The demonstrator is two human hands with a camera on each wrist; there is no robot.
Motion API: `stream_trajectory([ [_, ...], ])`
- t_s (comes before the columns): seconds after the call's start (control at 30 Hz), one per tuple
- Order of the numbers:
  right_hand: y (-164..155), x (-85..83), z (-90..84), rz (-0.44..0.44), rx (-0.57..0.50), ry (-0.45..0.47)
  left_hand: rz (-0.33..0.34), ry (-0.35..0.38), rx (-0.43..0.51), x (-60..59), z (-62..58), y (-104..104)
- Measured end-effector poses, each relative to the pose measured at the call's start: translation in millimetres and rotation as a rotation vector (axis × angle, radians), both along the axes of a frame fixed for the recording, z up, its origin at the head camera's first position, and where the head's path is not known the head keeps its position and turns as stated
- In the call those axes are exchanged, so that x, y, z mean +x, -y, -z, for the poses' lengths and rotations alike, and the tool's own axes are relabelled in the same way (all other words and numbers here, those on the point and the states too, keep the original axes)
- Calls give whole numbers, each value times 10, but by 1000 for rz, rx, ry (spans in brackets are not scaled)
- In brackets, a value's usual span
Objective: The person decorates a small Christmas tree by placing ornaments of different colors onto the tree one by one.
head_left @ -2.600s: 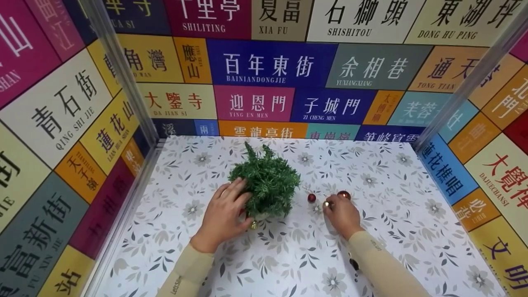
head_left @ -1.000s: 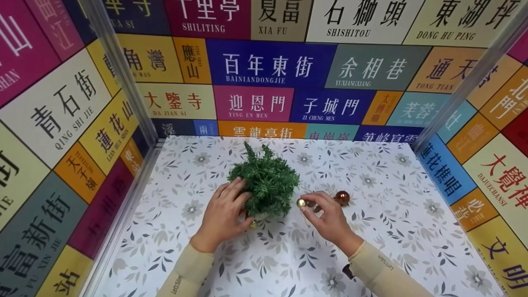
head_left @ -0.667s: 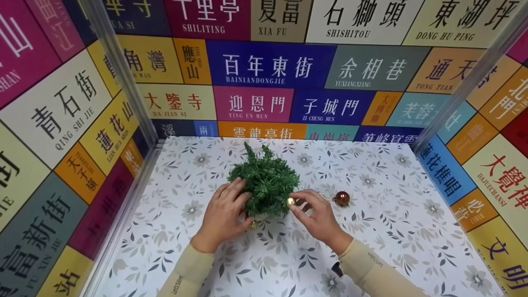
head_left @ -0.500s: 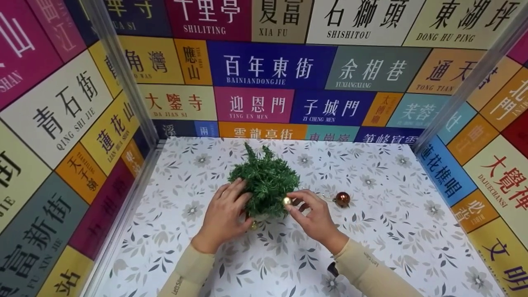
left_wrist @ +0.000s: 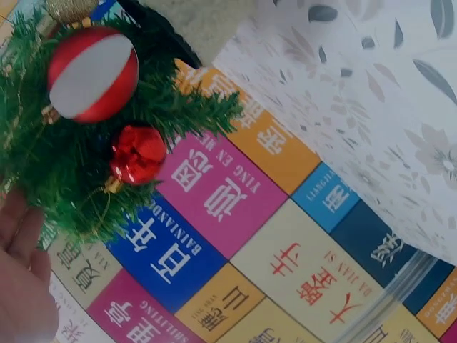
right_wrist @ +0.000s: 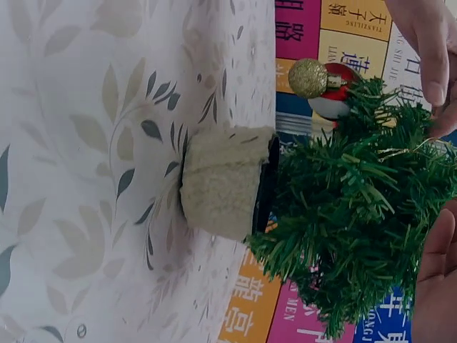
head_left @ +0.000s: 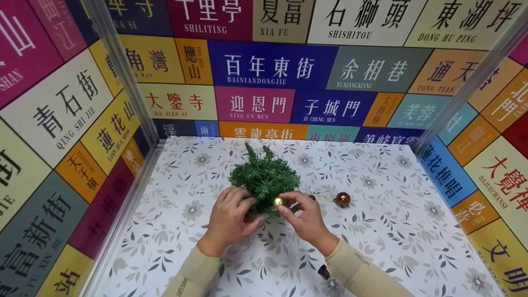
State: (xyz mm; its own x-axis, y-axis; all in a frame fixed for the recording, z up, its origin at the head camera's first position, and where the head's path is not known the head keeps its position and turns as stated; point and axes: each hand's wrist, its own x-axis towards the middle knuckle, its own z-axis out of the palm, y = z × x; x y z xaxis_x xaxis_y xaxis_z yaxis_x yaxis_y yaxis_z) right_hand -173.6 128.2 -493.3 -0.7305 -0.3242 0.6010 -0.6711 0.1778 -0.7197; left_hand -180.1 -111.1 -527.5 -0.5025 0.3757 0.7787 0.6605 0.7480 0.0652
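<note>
A small green artificial Christmas tree stands on the table in a beige wrapped pot. My right hand pinches a gold bauble between thumb and fingers, in front of the tree's lower right branches. My left hand is at the tree's left side, bent fingers at the branches; I cannot tell if they pinch one. Hanging on that side are a red-and-white bauble, a shiny red bauble and a glittery gold bauble. Thin gold string crosses the foliage.
To the right of the tree, a shiny copper-red bauble lies on the table. A dark red bauble is mostly hidden behind my right hand. Sign-patterned walls enclose the floral tabletop at the back and both sides.
My right hand has picked up the gold bauble from the right and carried it left to the tree. My left hand has shifted slightly right and toward me, its fingers more bent.
</note>
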Motion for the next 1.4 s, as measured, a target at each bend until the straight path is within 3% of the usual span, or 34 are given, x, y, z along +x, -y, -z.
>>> stream_trajectory([
  [0.23,65,25,-18,5,-26,11,75,-12,56,22,1,-90],
  [0.57,76,16,1,24,-36,48,77,24,136,48,-81,-158],
  [0.9,54,28,158,-54,10,104,69,20,139,50,-206,-136],
  [1.4,182,87,78,-26,71,-54,74,36,147,56,-240,-126],
])
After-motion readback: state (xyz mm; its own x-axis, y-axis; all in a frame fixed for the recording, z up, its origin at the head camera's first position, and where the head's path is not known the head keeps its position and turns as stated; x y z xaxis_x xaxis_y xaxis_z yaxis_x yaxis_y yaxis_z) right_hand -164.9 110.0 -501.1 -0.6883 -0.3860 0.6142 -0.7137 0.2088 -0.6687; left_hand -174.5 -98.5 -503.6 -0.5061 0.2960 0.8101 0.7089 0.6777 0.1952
